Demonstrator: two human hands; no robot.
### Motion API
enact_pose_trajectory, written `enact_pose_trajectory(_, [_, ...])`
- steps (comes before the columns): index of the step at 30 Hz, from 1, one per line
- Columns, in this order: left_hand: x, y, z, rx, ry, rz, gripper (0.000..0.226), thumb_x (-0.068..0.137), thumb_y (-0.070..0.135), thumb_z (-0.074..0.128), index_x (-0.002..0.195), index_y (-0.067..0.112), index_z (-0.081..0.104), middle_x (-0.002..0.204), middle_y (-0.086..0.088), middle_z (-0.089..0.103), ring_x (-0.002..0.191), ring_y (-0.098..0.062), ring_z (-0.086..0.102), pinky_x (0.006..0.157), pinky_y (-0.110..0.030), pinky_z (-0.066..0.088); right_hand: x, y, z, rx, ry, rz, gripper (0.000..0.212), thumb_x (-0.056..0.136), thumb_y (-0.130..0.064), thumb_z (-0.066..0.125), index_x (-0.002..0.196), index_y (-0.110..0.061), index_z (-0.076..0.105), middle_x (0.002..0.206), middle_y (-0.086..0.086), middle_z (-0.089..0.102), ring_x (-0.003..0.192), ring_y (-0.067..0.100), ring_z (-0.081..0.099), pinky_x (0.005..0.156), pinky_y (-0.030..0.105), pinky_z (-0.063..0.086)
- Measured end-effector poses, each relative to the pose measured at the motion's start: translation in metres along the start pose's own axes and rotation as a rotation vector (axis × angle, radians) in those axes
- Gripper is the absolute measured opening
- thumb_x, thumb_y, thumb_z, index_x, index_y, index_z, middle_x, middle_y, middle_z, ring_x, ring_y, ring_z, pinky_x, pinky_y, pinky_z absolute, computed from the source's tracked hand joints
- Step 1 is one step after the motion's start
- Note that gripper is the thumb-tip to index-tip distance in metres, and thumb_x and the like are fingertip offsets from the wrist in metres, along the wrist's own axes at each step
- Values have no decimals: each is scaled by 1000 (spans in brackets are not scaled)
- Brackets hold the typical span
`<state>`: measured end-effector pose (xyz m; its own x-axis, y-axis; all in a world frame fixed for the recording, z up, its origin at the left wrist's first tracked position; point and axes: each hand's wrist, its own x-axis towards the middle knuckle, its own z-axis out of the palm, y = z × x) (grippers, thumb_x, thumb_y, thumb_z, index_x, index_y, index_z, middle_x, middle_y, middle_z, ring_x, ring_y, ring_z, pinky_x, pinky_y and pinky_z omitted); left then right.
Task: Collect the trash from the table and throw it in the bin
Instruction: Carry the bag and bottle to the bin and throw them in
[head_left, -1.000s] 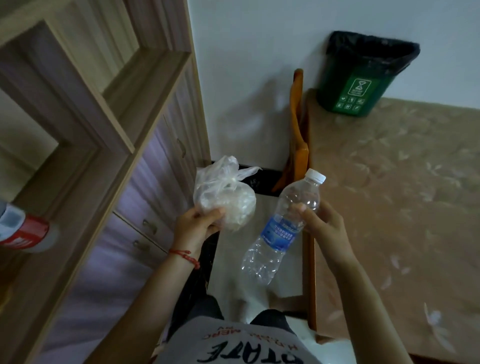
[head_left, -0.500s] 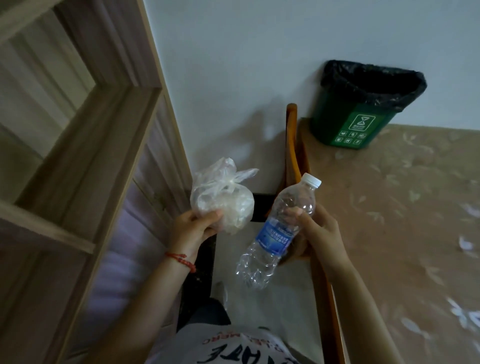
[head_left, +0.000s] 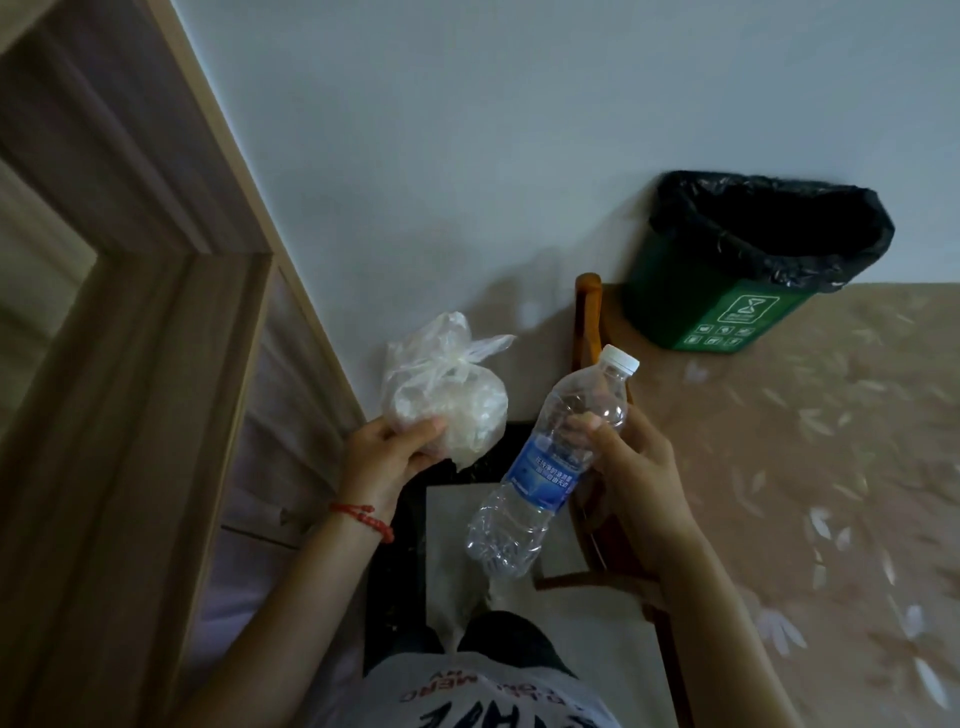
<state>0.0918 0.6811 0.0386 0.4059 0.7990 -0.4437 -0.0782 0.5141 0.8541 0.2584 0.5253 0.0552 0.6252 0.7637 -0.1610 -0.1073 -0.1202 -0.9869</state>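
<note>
Trash is collected: your left hand (head_left: 387, 457) grips the knotted bag (head_left: 441, 395), your right hand (head_left: 631, 467) the bottle (head_left: 545, 467). Dropping both into the bin (head_left: 727, 306), up ahead, remains.

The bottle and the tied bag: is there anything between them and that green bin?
Nothing visible blocks the way. The right hand holds the bottle and the left hand holds the tied bag; the green bin stands ahead to the right against the wall, its black-lined mouth open. Only a wooden chair back stands beside the bin.
</note>
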Motion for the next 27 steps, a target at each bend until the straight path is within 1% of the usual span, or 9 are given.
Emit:
enact_pose_trajectory(2, [19, 6, 6, 5, -3, -3, 11, 77, -4, 62, 76, 7, 63, 54, 5, 70, 53, -5, 66, 46, -17, 52, 20, 0, 1, 20, 19, 8, 34, 80, -39, 65, 109, -21, 62, 102, 7, 70, 92, 26, 68, 76, 42, 56])
enact_pose_trajectory(3, [31, 8, 11, 10, -2, -2, 11, 76, -4, 63, 74, 7, 63, 53, 5, 70, 51, -5, 65, 46, -17, 52, 34, 0, 0, 22, 34, 6, 34, 79, -37, 66, 108, -20, 62, 101, 7, 71, 94, 27, 68, 79, 44, 55])
enact_pose_trajectory(7, [74, 23, 31, 33, 8, 9, 10, 75, -4, 64, 71, 6, 62, 49, 3, 68, 49, -6, 65, 45, -18, 52, 84, -11, -2, 9, 27, -25, 35, 78, -37, 65, 107, -18, 62, 98, -2, 72, 91, 17, 69, 69, 23, 55])
enact_pose_trajectory(11, [111, 40, 53, 54, -7, 14, 10, 75, -6, 63, 71, 4, 63, 50, 3, 69, 49, -8, 65, 44, -19, 52, 125, -24, -3, 61, 28, -22, 45, 74, -33, 64, 111, -8, 60, 100, 8, 71, 93, 23, 68, 75, 31, 56])
enact_pose_trajectory(15, [145, 52, 74, 80, -3, -3, 11, 73, -4, 66, 72, 7, 65, 55, 3, 71, 55, -8, 67, 46, -20, 54, 159, -39, -9, 77, 49, -28, 47, 72, -31, 64, 112, -6, 59, 101, 11, 70, 93, 24, 68, 76, 32, 56])
enact_pose_trajectory(17, [159, 56, 86, 117, -20, -8, 11, 74, -3, 66, 71, 8, 65, 57, 2, 70, 57, -9, 67, 49, -21, 56, 168, -42, -15, 87, 79, -32, 47, 73, -31, 63, 112, -4, 59, 102, 11, 70, 92, 23, 68, 74, 28, 56])
enact_pose_trajectory(21, [182, 66, 119, 149, -135, -27, 16, 76, -6, 62, 69, 7, 62, 50, 6, 69, 50, -6, 64, 46, -18, 54, 173, -45, -30, 105, 182, -29, 44, 78, -31, 62, 114, -7, 59, 104, 10, 70, 92, 20, 68, 71, 23, 55])
enact_pose_trajectory(24, [198, 72, 146, 170, -280, -57, 18, 78, -8, 59, 68, 7, 60, 51, 6, 69, 52, -5, 66, 45, -18, 53, 171, -45, -43, 125, 299, -23, 41, 79, -34, 61, 114, -12, 59, 104, 8, 70, 94, 20, 68, 76, 27, 56])
enact_pose_trajectory(27, [212, 75, 171, 210, -439, -93, 15, 76, -7, 60, 75, 7, 63, 60, 7, 73, 60, -6, 68, 48, -18, 54, 167, -46, -51, 158, 422, -47, 30, 81, -33, 63, 107, -18, 62, 98, 0, 73, 90, 16, 69, 70, 21, 55])
